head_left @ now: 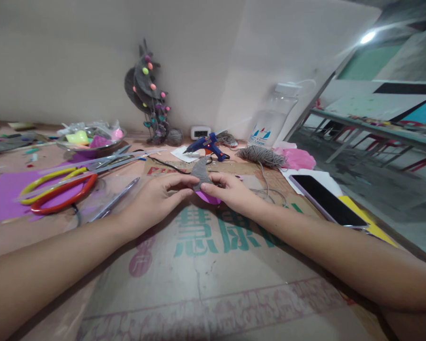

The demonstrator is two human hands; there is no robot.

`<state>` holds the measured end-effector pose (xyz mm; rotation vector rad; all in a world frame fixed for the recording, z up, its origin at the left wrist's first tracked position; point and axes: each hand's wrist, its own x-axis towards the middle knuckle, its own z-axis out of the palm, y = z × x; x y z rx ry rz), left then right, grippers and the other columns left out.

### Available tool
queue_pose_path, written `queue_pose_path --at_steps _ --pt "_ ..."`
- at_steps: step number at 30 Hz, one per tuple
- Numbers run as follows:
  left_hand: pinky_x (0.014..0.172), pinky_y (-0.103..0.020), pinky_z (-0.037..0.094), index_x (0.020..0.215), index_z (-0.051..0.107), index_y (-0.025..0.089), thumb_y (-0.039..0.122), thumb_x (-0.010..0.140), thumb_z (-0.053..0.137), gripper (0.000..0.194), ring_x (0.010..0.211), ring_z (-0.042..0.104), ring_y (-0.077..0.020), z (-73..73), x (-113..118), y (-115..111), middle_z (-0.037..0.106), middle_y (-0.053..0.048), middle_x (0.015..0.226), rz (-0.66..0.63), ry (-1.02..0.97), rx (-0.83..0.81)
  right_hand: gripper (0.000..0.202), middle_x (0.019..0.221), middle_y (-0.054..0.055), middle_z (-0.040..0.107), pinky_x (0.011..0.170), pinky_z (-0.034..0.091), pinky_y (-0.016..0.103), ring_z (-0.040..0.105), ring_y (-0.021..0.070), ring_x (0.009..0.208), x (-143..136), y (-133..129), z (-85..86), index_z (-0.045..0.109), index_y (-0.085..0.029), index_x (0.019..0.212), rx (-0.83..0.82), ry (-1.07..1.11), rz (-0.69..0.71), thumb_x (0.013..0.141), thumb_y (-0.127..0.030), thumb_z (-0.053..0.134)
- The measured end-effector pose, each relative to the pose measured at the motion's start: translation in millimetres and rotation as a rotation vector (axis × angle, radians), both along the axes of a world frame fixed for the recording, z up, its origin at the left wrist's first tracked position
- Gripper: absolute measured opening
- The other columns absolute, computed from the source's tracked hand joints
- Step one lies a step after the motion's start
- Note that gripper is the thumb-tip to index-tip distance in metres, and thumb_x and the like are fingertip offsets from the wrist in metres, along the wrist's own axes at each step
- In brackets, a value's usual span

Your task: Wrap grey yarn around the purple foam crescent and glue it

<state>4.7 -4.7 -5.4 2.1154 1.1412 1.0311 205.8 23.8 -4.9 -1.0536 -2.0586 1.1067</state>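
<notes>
Between my two hands is a small grey curved piece (pixel 200 171) that looks wrapped in yarn, its narrow tip pointing up. My left hand (pixel 165 192) pinches its left edge between thumb and fingers. From the other side, my right hand (pixel 230 189) grips its lower right part, the thumb lying across the front. A purple piece (pixel 209 198) with a rounded edge shows just below the grey one, under my right thumb; whether the two are joined I cannot tell. Both hands are over a printed cardboard sheet (pixel 206 284).
Behind my hands lie a blue glue gun (pixel 211 146), a grey yarn bundle (pixel 261 156) and a clear bottle (pixel 273 116). Scissors (pixel 64 194) and a pen (pixel 115 199) are at left, a phone (pixel 328 201) at right. A decorated grey crescent (pixel 145 90) leans against the wall.
</notes>
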Motion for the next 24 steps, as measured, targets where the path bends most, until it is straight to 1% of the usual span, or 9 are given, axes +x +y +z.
queue_pose_path --at_steps 2,5,9,12,14,15,18,21,24 --pt "0.081 -0.028 0.051 0.103 0.066 0.023 0.027 0.084 0.057 0.022 0.091 0.064 -0.0171 1.4 1.3 -1.1 0.070 -0.002 0.101 0.010 -0.002 -0.009 0.028 0.078 0.001 0.057 0.062 0.039 0.023 0.051 0.0128 0.071 -0.3 0.0 0.5 0.060 -0.016 0.086 0.007 -0.005 0.003 0.082 -0.043 0.052" --pt "0.078 -0.027 0.051 0.102 0.067 0.021 0.027 0.084 0.056 0.022 0.089 0.064 -0.0166 2.4 2.3 -1.9 0.070 -0.003 0.099 0.018 0.012 0.003 0.027 0.075 0.000 0.055 0.061 0.039 0.024 0.049 0.0127 0.069 -0.7 -0.2 1.1 0.060 -0.016 0.082 0.027 -0.021 -0.009 0.081 -0.043 0.053" --pt "0.082 -0.029 0.049 0.104 0.065 0.022 0.022 0.083 0.053 0.024 0.093 0.063 -0.0182 0.2 1.0 -1.3 0.069 -0.003 0.102 0.000 0.025 0.015 0.027 0.074 0.000 0.055 0.062 0.038 0.024 0.049 0.0124 0.067 -0.5 0.4 -0.8 0.059 -0.016 0.081 0.019 0.005 -0.003 0.081 -0.042 0.053" --pt "0.084 -0.032 0.049 0.121 0.054 0.024 0.020 0.087 0.045 0.035 0.093 0.064 -0.0179 -3.8 -0.7 1.8 0.068 -0.003 0.105 -0.062 -0.142 -0.092 0.029 0.080 0.002 0.058 0.065 0.041 0.026 0.052 0.0137 0.072 -0.4 1.5 -2.4 0.061 -0.015 0.087 -0.009 0.031 -0.008 0.082 -0.042 0.053" --pt "0.082 -0.034 0.050 0.125 0.048 0.023 0.028 0.090 0.042 0.036 0.089 0.064 -0.0178 -7.0 -1.8 5.7 0.068 -0.004 0.102 -0.054 -0.297 -0.195 0.029 0.084 0.003 0.060 0.069 0.042 0.027 0.054 0.0144 0.075 -0.5 1.8 -2.4 0.061 -0.015 0.089 -0.014 0.041 -0.003 0.082 -0.042 0.053" --pt "0.079 -0.034 0.051 0.121 0.050 0.021 0.033 0.091 0.042 0.033 0.084 0.065 -0.0178 -8.5 -2.5 7.9 0.068 -0.005 0.098 -0.025 -0.357 -0.227 0.028 0.085 0.003 0.061 0.070 0.042 0.027 0.054 0.0146 0.076 -0.5 1.7 -2.0 0.062 -0.015 0.090 -0.012 0.044 0.002 0.083 -0.041 0.053" --pt "0.075 -0.031 0.050 0.094 0.062 0.017 0.044 0.090 0.041 0.034 0.078 0.064 -0.0178 -11.1 -4.1 12.7 0.068 -0.005 0.085 0.033 -0.346 -0.269 0.027 0.084 0.003 0.061 0.070 0.042 0.027 0.055 0.0146 0.076 -1.0 0.5 -0.8 0.062 -0.014 0.091 0.008 0.035 0.012 0.084 -0.039 0.053" --pt "0.069 -0.029 0.047 0.084 0.066 0.019 0.047 0.086 0.047 0.034 0.077 0.062 -0.0184 -8.4 -4.3 12.3 0.068 -0.004 0.083 0.021 -0.211 -0.236 0.023 0.086 0.003 0.062 0.073 0.043 0.027 0.056 0.0150 0.079 -2.3 -1.8 0.6 0.062 -0.015 0.090 0.072 -0.001 0.021 0.085 -0.036 0.053" --pt "0.066 -0.028 0.045 0.079 0.065 0.020 0.047 0.082 0.052 0.030 0.073 0.058 -0.0178 -2.9 -3.8 9.6 0.066 -0.001 0.076 0.001 -0.038 -0.173 0.019 0.083 0.003 0.062 0.076 0.042 0.028 0.056 0.0157 0.082 -3.8 -5.0 3.6 0.062 -0.016 0.082 0.224 -0.090 0.039 0.084 -0.033 0.055"
